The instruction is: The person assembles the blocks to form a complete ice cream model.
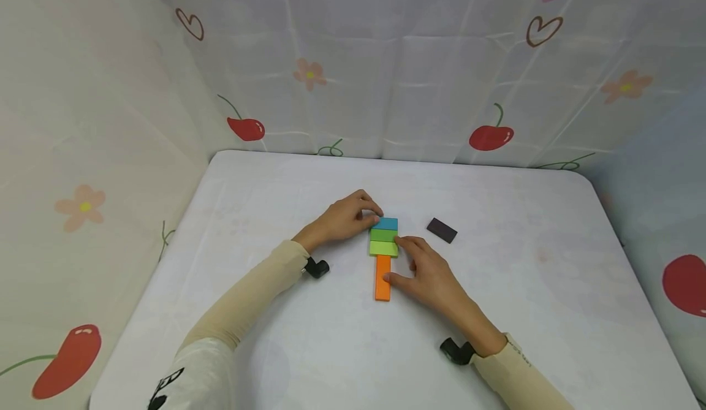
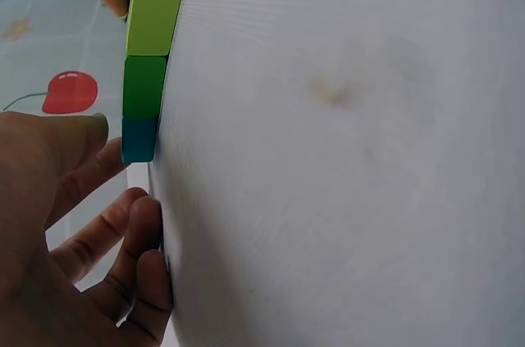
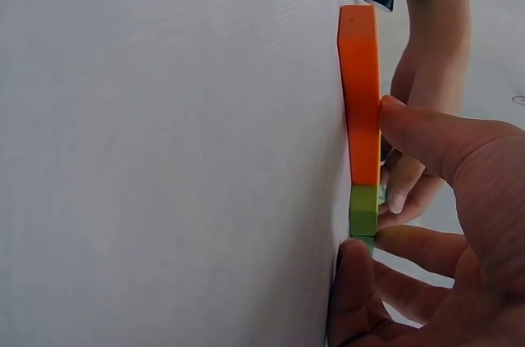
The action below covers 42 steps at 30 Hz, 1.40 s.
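Near the table's middle lies a row of blocks: a blue block point(image 1: 389, 223) farthest away, then a green block point(image 1: 382, 235), a light green block point(image 1: 383, 249) and a long orange block point(image 1: 382, 290) nearest. The three far ones lie crosswise; the orange one runs lengthwise below them. My left hand point(image 1: 346, 217) is at the blue block, its thumb by the left end and a finger by the far edge. My right hand point(image 1: 432, 278) lies along the right side, thumb touching the orange block point(image 3: 359, 101) and index fingertip at the green block's right end.
A dark brown block point(image 1: 442, 230) lies apart, to the right of the row. The white table point(image 1: 276, 349) has a printed curtain point(image 1: 380, 91) hanging behind it and along the sides. Small black cameras point(image 1: 458, 351) sit at both wrists.
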Tool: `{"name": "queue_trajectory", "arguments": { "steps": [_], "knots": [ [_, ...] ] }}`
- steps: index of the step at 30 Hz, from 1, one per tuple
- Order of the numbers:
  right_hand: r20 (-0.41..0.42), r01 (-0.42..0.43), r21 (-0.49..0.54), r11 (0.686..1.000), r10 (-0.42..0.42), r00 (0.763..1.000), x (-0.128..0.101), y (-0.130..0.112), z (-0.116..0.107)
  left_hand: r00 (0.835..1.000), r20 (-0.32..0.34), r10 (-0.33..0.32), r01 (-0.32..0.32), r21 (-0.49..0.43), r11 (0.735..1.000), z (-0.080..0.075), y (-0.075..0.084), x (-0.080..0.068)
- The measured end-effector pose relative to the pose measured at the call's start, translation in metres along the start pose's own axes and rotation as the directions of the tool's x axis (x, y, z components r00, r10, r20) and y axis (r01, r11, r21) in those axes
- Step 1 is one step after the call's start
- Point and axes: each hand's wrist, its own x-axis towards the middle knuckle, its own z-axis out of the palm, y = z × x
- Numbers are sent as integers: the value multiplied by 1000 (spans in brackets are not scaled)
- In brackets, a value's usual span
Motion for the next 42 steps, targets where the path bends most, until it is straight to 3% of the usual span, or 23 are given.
{"name": "queue_trajectory", "arguments": {
  "steps": [5, 10, 15, 22, 28, 34, 42],
  "knots": [
    [1, 1, 4, 1000, -1, 1000, 0, 1, -2, 999, -22, 23, -22, 31, 999, 0, 4, -4],
    [-7, -55, 52, 997, 56, 998, 0, 6, -11, 996, -48, 77, -73, 78, 994, 2, 7, -15],
    [-38, -83, 89, 993, 87, 995, 0, 19, -29, 991, -10, 130, -130, 35, 991, -1, 11, -34],
    [-202, -64, 99, 993, 84, 976, -1, 47, -54, 979, 61, 196, -203, 154, 967, -2, 19, -54],
    [-306, -71, 131, 989, 109, 946, -2, 70, -67, 976, 83, 199, -211, 167, 963, 1, 22, -63],
    [-294, -158, 139, 978, 193, 936, -1, 87, -75, 980, 45, 196, -201, 179, 963, 11, 26, -66],
    [-223, -202, 139, 969, 230, 947, 2, 97, -73, 986, 23, 168, -168, 245, 955, 22, 30, -69]
  ]
}}
